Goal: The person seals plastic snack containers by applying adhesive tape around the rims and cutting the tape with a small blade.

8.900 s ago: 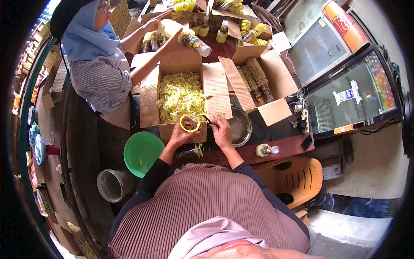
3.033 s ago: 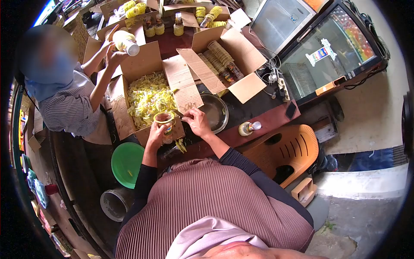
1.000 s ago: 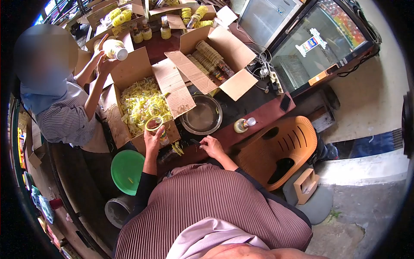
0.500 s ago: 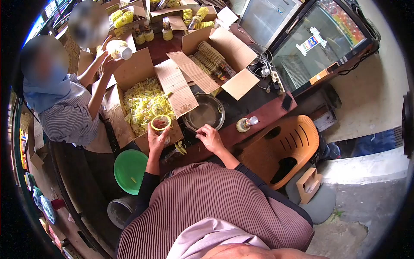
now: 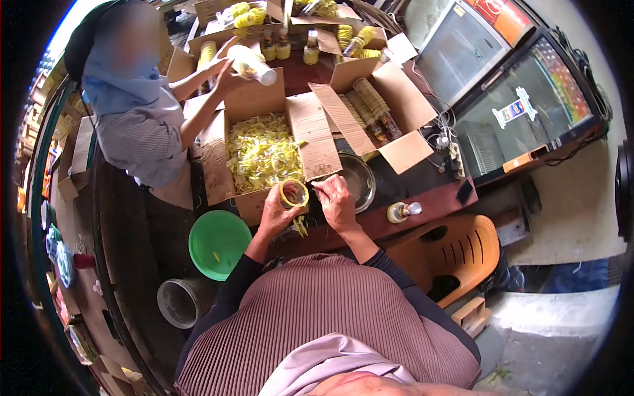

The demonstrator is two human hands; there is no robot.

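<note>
My left hand [image 5: 272, 216] is wrapped round a clear cup [image 5: 293, 193] with a yellow rim, its mouth tilted up towards me. Just right of the rim, my right hand [image 5: 338, 203] is closed in a pinch; a small pale bit shows at the fingertips, too small to name. Beyond the cup stands an open cardboard box [image 5: 249, 206] full of small yellow-and-white strips [image 5: 264, 155]. A round, see-through basin [image 5: 364, 191] lies behind my right hand, partly covered by it. Some yellow strips [image 5: 300, 228] hang below the cup at the table edge.
Another person [image 5: 142, 125] at the left holds a white-lidded jar [image 5: 252, 65]. A second box [image 5: 413, 148] contains stacked cups. A small white-capped bottle [image 5: 400, 212] stands right, near an orange chair [image 5: 472, 247]. A green basin [image 5: 218, 244] and a grey bucket [image 5: 178, 303] are lower left.
My right hand has come left and up close to the cup's rim. The view has shifted, so the scene sits further right. The other person still holds the jar, now tilted more.
</note>
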